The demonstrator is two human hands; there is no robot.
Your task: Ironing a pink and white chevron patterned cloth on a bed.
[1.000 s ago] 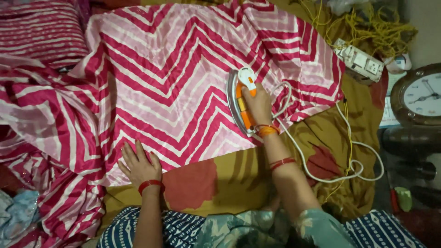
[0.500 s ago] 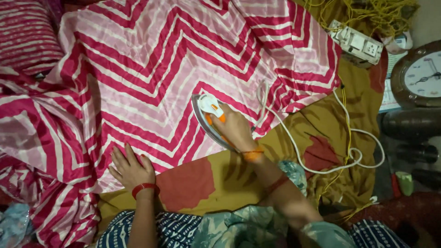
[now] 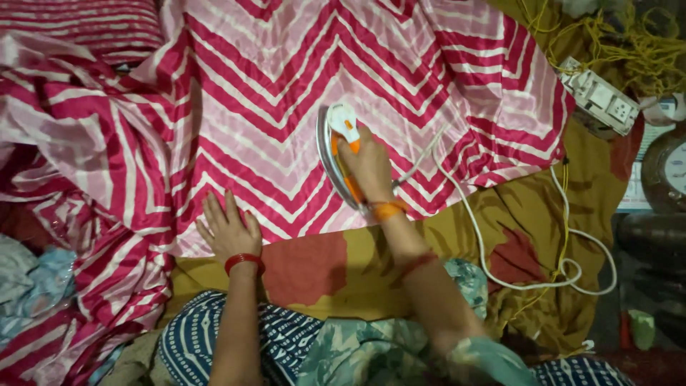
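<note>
The white-and-orange electric iron (image 3: 341,159), lying on the pink zigzag-striped cloth (image 3: 286,93) near its near edge, is gripped around the handle by the right hand (image 3: 368,168), its long axis pointing away, while the left hand (image 3: 229,230) is pressed flat, fingers spread, on that edge.

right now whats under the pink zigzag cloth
A mustard sheet with red patches shows past the near edge of the pink zigzag cloth. Under the iron and left hand it is covered.
</note>
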